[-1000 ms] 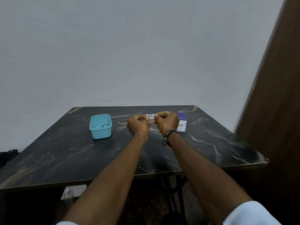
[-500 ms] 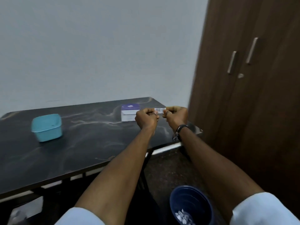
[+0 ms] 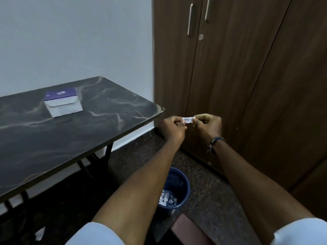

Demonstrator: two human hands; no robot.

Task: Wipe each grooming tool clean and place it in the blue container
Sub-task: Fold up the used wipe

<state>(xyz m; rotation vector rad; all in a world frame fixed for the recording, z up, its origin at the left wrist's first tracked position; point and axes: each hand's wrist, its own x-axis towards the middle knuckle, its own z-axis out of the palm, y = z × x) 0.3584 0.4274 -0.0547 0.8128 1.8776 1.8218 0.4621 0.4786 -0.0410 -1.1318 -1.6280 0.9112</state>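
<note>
A: Above the blue bin [image 3: 174, 190], off the right-hand end of the bench [image 3: 74, 138], both hands held one small white sachet [image 3: 189, 119]. Left hand [image 3: 172, 129] pinched its left end, right hand [image 3: 208, 124] its right end, thumb and forefinger in each case. Remaining fingers [image 3: 206, 118] curled in. Neither hand was slack.

B: Handling properties of the sachet?

A: Judged, not measured: very light, thin, pliable, probably a sealed wipe packet with a printed code on its face. It would crumple rather than resist, and might be slick. Best held by the sealed end margins, as it was, leaving the middle free for a tear.

B: Was it torn?

A: Could not tell; it read as one unbroken strip between the two pinches. Whether a notch had started was too small to see.

B: Grooming tools? Blue container?

A: Neither was in view. Left of the bin, on the bench, stood only a purple-and-white box [image 3: 62, 102]. Pale paper scraps [image 3: 167, 199] lay in the bottom of the bin.

B: Surroundings?

A: Brown wardrobe doors [image 3: 230, 68] stood behind the bin, with the hands in front of them. A dark band [image 3: 215, 141] circled the right wrist.

B: Risk?

A: A light packet pinched only at its edges could slip on a sharp pull; over the bin, a dropped piece would likely fall in. That is inference.
</note>
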